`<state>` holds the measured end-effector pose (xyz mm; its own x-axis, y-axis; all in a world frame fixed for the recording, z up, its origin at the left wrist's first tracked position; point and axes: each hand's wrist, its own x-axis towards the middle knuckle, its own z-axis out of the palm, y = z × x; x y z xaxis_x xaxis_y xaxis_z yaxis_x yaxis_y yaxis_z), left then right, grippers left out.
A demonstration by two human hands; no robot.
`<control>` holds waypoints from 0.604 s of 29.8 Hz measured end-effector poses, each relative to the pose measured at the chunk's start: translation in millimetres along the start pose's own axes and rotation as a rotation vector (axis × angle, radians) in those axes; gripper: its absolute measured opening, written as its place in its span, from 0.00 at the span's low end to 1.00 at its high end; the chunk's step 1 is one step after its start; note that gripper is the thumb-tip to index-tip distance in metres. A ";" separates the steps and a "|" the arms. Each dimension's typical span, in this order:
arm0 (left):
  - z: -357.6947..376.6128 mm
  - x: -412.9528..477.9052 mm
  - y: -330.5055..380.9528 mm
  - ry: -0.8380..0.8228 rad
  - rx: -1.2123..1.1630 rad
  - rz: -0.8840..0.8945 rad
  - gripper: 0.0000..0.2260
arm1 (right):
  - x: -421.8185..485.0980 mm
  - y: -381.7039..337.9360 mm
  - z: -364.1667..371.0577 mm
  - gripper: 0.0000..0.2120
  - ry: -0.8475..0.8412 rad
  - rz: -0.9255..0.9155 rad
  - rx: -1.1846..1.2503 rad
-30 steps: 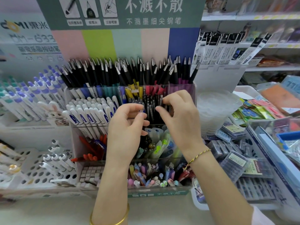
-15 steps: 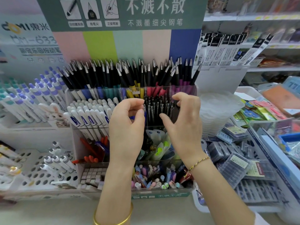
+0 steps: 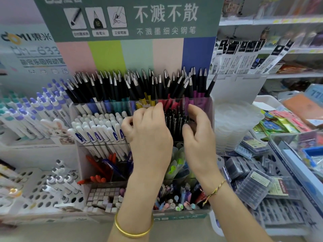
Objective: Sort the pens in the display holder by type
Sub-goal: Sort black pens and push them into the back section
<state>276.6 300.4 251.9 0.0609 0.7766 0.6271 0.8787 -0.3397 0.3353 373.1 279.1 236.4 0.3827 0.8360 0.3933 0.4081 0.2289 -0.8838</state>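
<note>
One left hand (image 3: 150, 137), one right hand (image 3: 197, 137), one display holder (image 3: 183, 217), one bangle (image 3: 132, 233), one bracelet (image 3: 215, 190), five backboard stripes (image 3: 136, 55).

Single view: head camera, worn by you, facing forward and down. Wide-angle lens, so shelves (image 3: 279, 21) at 2 o'clock bow near frame edge. You stand very near display holder (image 3: 210, 119); it fills centre of frame. Green header card (image 3: 206, 23) crops at 12 o'clock, counter (image 3: 70, 231) shows at 7 o'clock. Your forearms enter from 6 o'clock. Left hand (image 3: 148, 135) and right hand (image 3: 197, 137) sit mid-frame, closest to lens. White perforated rack (image 3: 26, 189) at 8 o'clock, refill boxes (image 3: 251, 187) at 4 o'clock.
</note>
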 end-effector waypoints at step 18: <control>8.9 -13.9 10.3 -0.144 -0.016 0.291 0.28 | 8.8 0.0 -13.5 0.25 0.030 0.074 0.069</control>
<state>289.0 290.9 240.4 0.3757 0.7122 0.5930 0.8071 -0.5659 0.1683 387.6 279.8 243.2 0.4348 0.8368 0.3327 0.3202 0.2016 -0.9257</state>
